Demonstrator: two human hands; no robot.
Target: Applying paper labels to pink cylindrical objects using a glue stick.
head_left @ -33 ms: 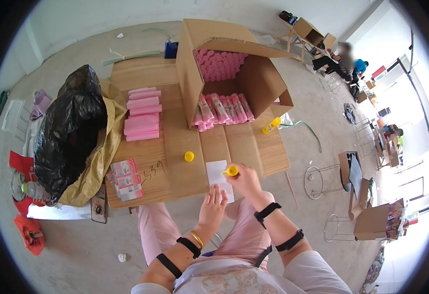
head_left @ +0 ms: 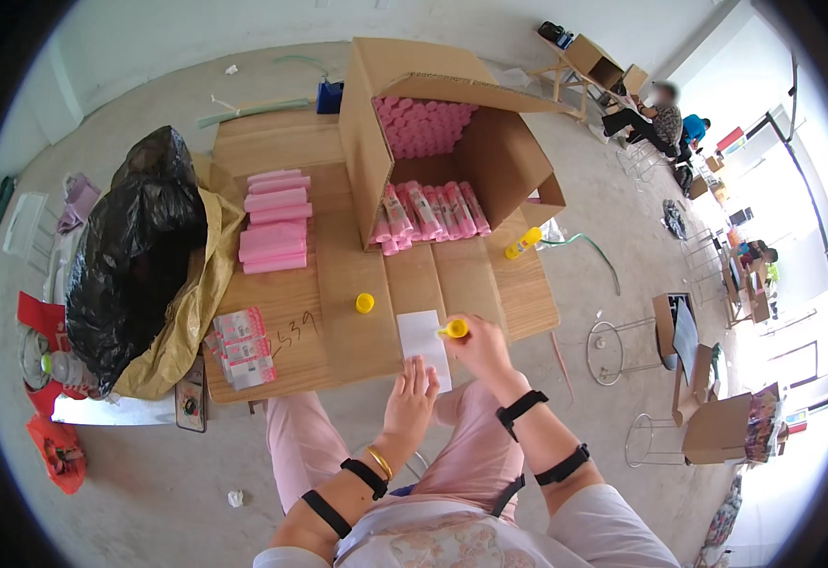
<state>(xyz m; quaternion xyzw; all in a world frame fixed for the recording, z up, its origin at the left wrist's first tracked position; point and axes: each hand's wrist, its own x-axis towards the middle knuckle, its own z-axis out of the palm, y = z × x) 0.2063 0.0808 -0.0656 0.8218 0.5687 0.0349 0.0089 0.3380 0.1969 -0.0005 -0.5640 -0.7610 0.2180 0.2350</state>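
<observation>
Two hands at table edge: right hand pinches yellow glue bottle over white paper slip; left hand, fingers flat, pins slip's six-o'clock end.

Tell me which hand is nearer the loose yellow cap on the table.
Right. The right hand, holding a yellow object over the white sheet, sits just right of the yellow cap; the left hand rests lower, at the table's near edge.

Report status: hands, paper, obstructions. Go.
Left hand flat on white paper sheet. Right hand holds yellow glue bottle on sheet. Loose yellow cap nearby, not blocking.
</observation>
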